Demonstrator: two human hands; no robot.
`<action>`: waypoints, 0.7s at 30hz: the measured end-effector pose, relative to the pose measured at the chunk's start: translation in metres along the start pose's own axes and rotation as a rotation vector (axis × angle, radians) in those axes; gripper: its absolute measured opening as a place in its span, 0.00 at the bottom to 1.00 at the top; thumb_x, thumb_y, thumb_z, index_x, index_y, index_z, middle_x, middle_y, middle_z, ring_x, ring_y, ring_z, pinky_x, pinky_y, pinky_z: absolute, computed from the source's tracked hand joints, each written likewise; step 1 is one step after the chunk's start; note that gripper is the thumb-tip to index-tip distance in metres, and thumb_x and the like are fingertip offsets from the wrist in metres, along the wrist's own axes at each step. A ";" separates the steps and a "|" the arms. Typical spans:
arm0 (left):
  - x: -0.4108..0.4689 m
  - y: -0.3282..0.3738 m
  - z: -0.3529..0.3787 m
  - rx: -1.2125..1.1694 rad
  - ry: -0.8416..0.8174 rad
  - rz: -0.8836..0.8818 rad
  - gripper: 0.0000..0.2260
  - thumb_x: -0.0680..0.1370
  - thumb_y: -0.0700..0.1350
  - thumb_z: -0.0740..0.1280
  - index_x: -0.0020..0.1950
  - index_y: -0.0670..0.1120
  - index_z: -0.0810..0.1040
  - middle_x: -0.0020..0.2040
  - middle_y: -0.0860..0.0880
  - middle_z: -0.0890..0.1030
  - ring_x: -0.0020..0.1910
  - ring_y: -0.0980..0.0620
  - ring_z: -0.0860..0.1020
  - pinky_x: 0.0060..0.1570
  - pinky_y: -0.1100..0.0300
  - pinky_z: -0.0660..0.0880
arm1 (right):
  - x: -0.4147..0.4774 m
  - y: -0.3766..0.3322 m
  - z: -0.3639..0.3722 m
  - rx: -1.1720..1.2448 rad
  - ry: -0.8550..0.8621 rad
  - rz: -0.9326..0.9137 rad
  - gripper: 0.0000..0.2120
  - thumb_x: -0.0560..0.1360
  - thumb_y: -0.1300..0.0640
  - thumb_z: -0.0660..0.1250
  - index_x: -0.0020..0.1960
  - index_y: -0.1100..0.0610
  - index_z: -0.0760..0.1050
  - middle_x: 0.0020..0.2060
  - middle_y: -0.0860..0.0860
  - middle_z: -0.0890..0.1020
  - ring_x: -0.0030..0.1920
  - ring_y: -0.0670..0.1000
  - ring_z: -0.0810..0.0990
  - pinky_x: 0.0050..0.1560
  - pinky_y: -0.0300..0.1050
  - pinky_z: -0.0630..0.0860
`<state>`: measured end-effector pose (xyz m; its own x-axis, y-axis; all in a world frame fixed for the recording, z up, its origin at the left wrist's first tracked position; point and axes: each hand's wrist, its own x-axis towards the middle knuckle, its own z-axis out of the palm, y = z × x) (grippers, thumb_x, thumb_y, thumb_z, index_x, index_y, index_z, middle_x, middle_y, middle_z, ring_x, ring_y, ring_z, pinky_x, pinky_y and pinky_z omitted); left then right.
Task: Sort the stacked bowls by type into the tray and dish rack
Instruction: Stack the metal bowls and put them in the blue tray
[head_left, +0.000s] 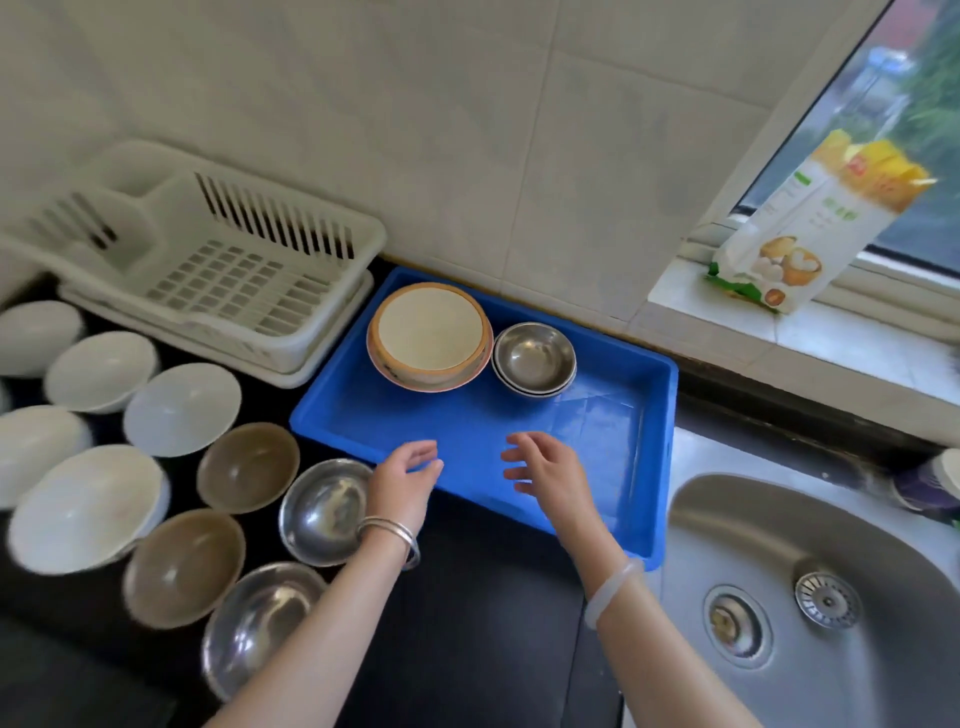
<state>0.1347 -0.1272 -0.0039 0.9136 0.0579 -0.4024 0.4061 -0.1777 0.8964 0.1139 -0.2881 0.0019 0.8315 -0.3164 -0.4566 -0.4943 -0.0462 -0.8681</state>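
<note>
A blue tray (597, 467) lies on the dark counter. At its back stand a stack of cream bowls with an orange rim (430, 336) and a small stack of steel bowls (534, 357). The white dish rack (218, 270) at the left holds nothing. Several white bowls (182, 408), two brown bowls (248, 466) and two steel bowls (324, 512) sit loose on the counter at the left. My left hand (405, 480) and my right hand (548, 473) hover open over the tray's near edge, holding nothing.
A steel sink (810, 597) with a drain lies at the right. A paper food bag (810, 223) stands on the window sill at the back right. A tiled wall runs behind the rack and tray.
</note>
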 end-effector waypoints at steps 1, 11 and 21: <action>-0.011 -0.005 -0.012 0.042 0.026 0.016 0.12 0.75 0.34 0.65 0.57 0.39 0.77 0.56 0.43 0.80 0.51 0.52 0.77 0.54 0.56 0.75 | -0.010 0.006 0.012 -0.039 -0.048 0.010 0.08 0.78 0.54 0.61 0.43 0.49 0.77 0.40 0.49 0.83 0.35 0.48 0.80 0.36 0.39 0.74; -0.094 -0.082 -0.117 0.432 0.451 0.040 0.14 0.68 0.32 0.70 0.51 0.43 0.81 0.51 0.44 0.81 0.50 0.45 0.78 0.55 0.55 0.72 | -0.042 0.051 0.114 -0.462 -0.304 0.074 0.22 0.77 0.50 0.63 0.70 0.53 0.67 0.51 0.49 0.78 0.43 0.47 0.80 0.40 0.41 0.80; -0.117 -0.126 -0.150 0.088 0.617 -0.181 0.20 0.72 0.32 0.65 0.63 0.46 0.73 0.59 0.43 0.77 0.53 0.44 0.77 0.55 0.51 0.74 | -0.046 0.039 0.141 -0.110 -0.195 0.183 0.10 0.75 0.67 0.63 0.54 0.60 0.78 0.47 0.57 0.82 0.44 0.52 0.83 0.31 0.34 0.79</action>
<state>-0.0201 0.0354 -0.0420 0.6851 0.6433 -0.3417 0.5754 -0.1904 0.7954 0.0923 -0.1420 -0.0381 0.7536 -0.1411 -0.6420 -0.6565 -0.1113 -0.7461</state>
